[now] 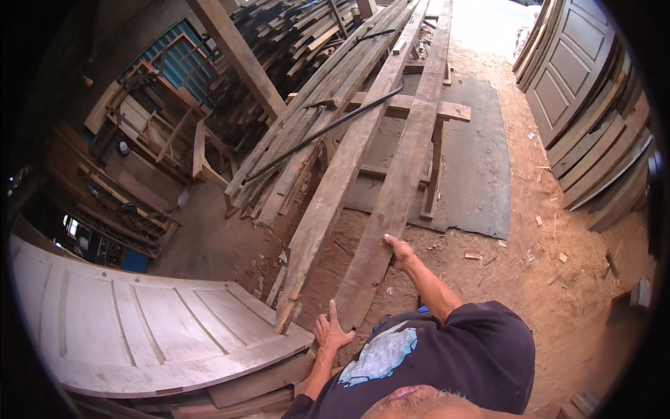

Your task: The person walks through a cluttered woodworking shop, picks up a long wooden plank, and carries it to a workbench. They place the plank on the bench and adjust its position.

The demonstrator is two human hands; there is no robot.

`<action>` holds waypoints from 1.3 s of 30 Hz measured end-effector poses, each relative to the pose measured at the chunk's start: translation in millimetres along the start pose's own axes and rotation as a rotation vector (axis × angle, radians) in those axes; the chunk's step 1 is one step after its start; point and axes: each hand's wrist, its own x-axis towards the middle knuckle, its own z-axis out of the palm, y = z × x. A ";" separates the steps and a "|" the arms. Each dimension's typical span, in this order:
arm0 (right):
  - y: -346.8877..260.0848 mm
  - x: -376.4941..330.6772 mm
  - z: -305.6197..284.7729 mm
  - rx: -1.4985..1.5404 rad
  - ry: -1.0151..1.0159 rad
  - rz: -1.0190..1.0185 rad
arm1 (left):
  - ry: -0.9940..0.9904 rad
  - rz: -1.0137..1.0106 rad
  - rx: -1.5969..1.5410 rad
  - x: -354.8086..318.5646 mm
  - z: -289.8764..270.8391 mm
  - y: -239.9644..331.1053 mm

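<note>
A long, worn wooden plank runs away from me over a wooden trestle. My right hand grips its right edge near the close end, thumb on top and the other fingers hidden beneath. At the left corner of that end, my left hand rests against the edge with fingers spread. To the left lies a second long plank, roughly alongside and separated by a narrow gap; neither hand touches it.
A white panelled door lies flat at lower left. More boards are stacked left of the planks, with a long black bar across them. A grey sheet covers part of the dirt floor. A brown door and boards lean at right.
</note>
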 end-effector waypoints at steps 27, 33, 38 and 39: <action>-44.1 -69.0 52.4 -1.263 0.265 -0.561 | -0.788 0.099 -1.445 52.7 45.9 -89.5; -41.9 -61.5 42.4 -0.914 0.010 -0.427 | -0.638 0.390 -1.280 67.5 41.3 -95.7; -32.9 -66.5 24.4 -0.608 -0.011 -0.286 | -0.431 0.604 -0.941 84.1 -21.9 -67.2; -28.3 -73.8 21.1 -0.566 0.025 -0.255 | -0.422 0.645 -0.884 85.3 -30.2 -54.7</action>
